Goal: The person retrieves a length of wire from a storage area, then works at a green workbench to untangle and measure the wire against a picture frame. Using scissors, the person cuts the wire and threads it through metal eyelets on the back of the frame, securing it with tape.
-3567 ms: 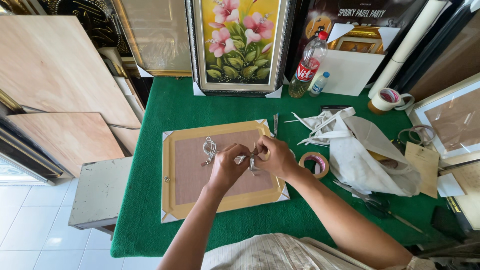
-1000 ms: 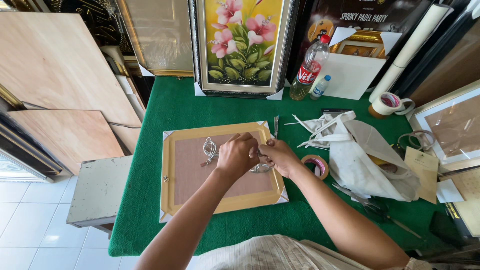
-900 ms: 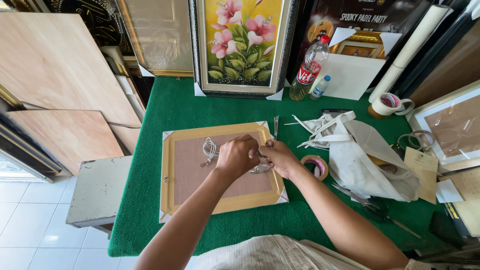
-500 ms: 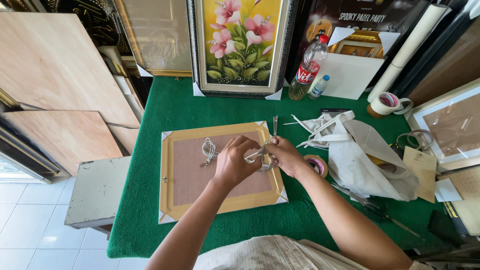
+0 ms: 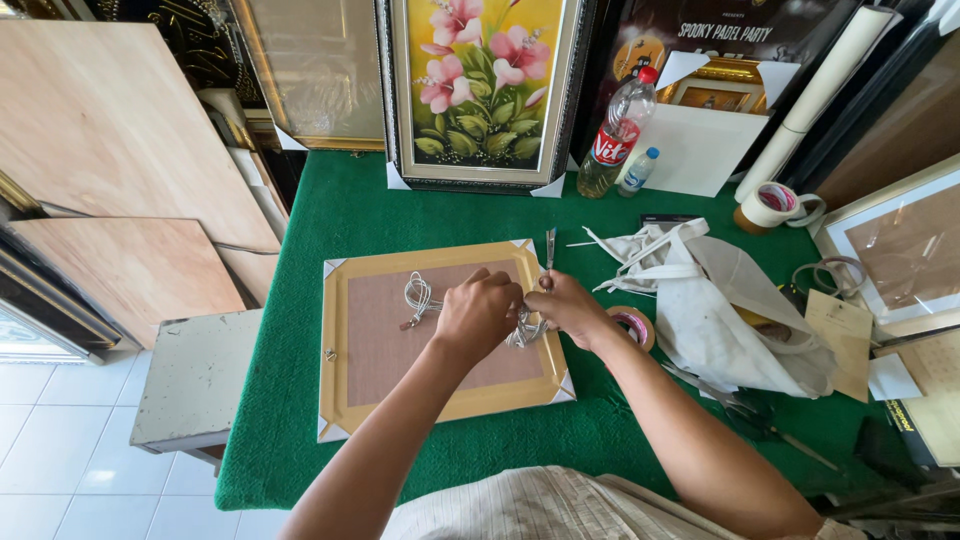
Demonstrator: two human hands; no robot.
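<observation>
A green felt-covered table [image 5: 380, 215] carried the work. Face down on it lay a rectangular picture frame with a gold-coloured wooden border, brown backing board and white card corner protectors [image 5: 437, 338], its long sides running left to right in front of the person. Judging by its build, the frame would be rigid and fairly light, best lifted by its two long edges; if there is glass underneath, which could not be seen, it would not bear knocks or twisting. The felt probably kept it from sliding.

Over the backing board's right half lay a tangled length of white cord [image 5: 521, 330], with a second small coil of the same white cord [image 5: 417, 296] nearer the middle, well apart from the hands. The cord looked soft, limp and very light, something to be pinched between fingertips rather than gripped, and likely to slip or knot.

The left hand [image 5: 480, 312] was curled over the backing board with its fingers drawn together, apparently pinching the cord beneath the knuckles, though the grip itself was hidden. The right hand [image 5: 567, 308] sat just beside it at the frame's right border, fingers closed in a pinch toward the same tangle; exactly what lay between them could not be made out. A roll of tape [image 5: 634, 325] lay just beyond the right wrist, and a crumpled white cloth bag [image 5: 730, 310] further right.
</observation>
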